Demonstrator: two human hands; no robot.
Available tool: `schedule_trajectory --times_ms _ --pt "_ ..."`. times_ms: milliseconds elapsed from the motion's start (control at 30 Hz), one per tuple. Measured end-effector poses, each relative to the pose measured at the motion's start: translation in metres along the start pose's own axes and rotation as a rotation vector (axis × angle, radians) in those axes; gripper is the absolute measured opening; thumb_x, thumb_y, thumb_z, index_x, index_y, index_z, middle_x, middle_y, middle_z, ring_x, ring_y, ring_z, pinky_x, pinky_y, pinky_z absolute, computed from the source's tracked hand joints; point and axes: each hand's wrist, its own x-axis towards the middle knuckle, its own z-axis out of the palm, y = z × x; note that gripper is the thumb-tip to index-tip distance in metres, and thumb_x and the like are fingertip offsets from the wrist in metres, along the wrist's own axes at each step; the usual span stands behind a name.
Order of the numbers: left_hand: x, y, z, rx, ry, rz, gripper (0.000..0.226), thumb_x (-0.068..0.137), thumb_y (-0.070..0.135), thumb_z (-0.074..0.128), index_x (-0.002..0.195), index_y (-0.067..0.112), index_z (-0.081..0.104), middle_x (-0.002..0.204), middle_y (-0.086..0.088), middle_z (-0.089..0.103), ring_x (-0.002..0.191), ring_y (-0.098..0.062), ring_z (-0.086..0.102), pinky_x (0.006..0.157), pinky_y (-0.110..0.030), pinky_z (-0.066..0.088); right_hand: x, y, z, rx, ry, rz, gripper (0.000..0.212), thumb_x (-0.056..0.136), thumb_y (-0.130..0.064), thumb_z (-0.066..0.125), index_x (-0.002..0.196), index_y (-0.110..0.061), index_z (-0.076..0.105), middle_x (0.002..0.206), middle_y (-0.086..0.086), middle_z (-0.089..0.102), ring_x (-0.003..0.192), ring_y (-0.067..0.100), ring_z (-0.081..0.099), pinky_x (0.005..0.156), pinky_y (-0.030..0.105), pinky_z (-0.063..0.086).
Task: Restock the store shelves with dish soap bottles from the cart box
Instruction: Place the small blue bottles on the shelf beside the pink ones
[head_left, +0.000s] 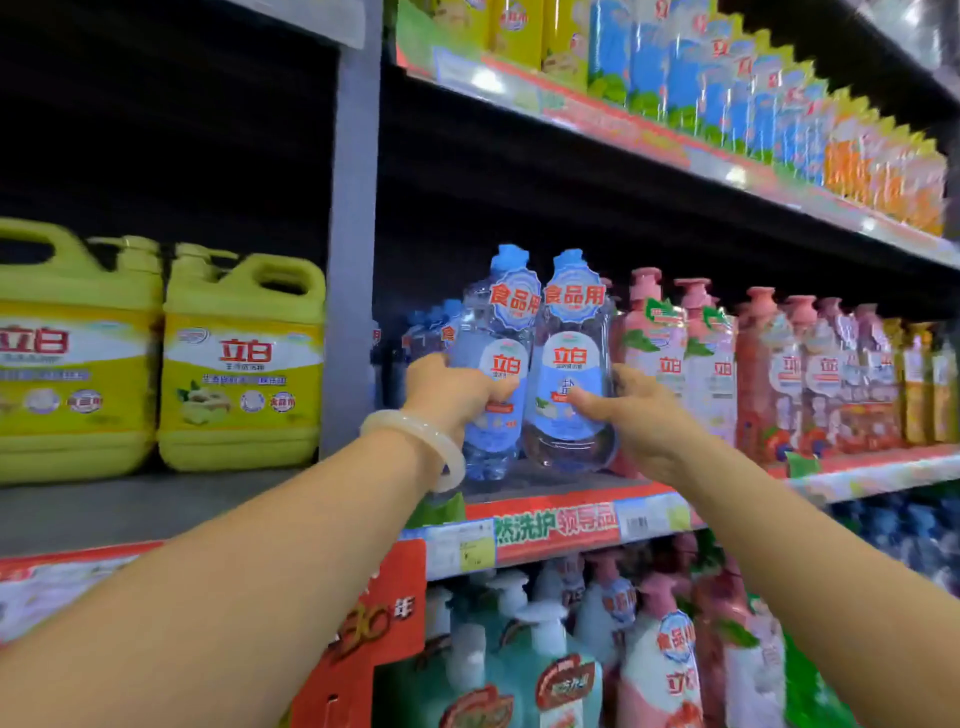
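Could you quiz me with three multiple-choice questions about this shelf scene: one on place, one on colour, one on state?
1. Where do the yellow jugs stand?
A. left of the grey upright
B. on the top shelf
C. below the blue bottles

2. What colour are the caps of the two held bottles?
A. pink
B. blue
C. green

3. What are the hands doing?
A. hanging empty
B. each gripping a bottle
C. sharing one bottle

Answers: 1 A, they sit beside the grey upright. 2 B, both caps are blue. 3 B, the left hand and right hand each clasp a bottle.
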Motion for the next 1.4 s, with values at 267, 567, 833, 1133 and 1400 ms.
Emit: schedule_trajectory --times_ms 267,567,833,1133,1400 --pt "0.036 -0.03 0.012 0.03 0.143 -0.139 0.022 0.08 0.006 0.072 0.097 0.0 0.06 0.093 -0.015 0.066 0.074 -0.026 0.063 0.06 -0.03 0.057 0.06 0.058 -0.002 0.001 -0.064 0.066 0.039 0.084 -0.004 0.066 0.12 -0.005 0.05 0.112 0.014 0.063 0.094 0.027 0.063 0.079 0.036 0.05" --pt "0.042 -0.043 0.019 0.317 0.194 0.004 0.039 0.084 0.02 0.069 0.118 0.003 0.057 0.11 -0.011 0.067 0.093 -0.025 0.065 0.082 -0.039 0.056 0.091 0.078 -0.009 -0.207 -0.162 0.059 0.05 0.086 -0.021 0.067 0.129 -0.007 0.044 0.125 0.012 0.06 0.108 0.028 0.061 0.096 0.046 0.049" --pt "0.022 -0.04 0.024 1.054 0.173 -0.119 0.042 0.074 0.026 0.079 0.102 0.003 0.057 0.098 -0.005 0.063 0.088 -0.021 0.057 0.076 -0.029 0.046 0.065 0.06 -0.012 -0.853 -0.139 -0.058 0.063 0.079 -0.028 0.074 0.118 0.0 0.035 0.123 0.019 0.057 0.109 0.034 0.057 0.072 0.032 0.039" --pt "0.032 -0.038 0.028 1.104 0.14 -0.172 0.045 0.079 0.027 0.074 0.065 0.014 0.033 0.066 0.004 0.042 0.081 -0.02 0.049 0.053 -0.018 0.035 0.078 0.053 -0.016 -0.849 -0.253 0.038 0.056 0.083 -0.018 0.07 0.128 -0.004 0.04 0.13 0.013 0.055 0.115 0.028 0.055 0.091 0.032 0.044" --pt "0.036 -0.043 0.025 1.078 0.132 -0.178 0.033 0.08 0.027 0.072 0.089 0.007 0.047 0.085 -0.002 0.052 0.085 -0.021 0.05 0.073 -0.027 0.045 0.078 0.052 -0.009 -0.8 -0.243 0.079 0.056 0.087 -0.014 0.065 0.131 0.0 0.033 0.132 0.015 0.051 0.117 0.028 0.052 0.09 0.031 0.043"
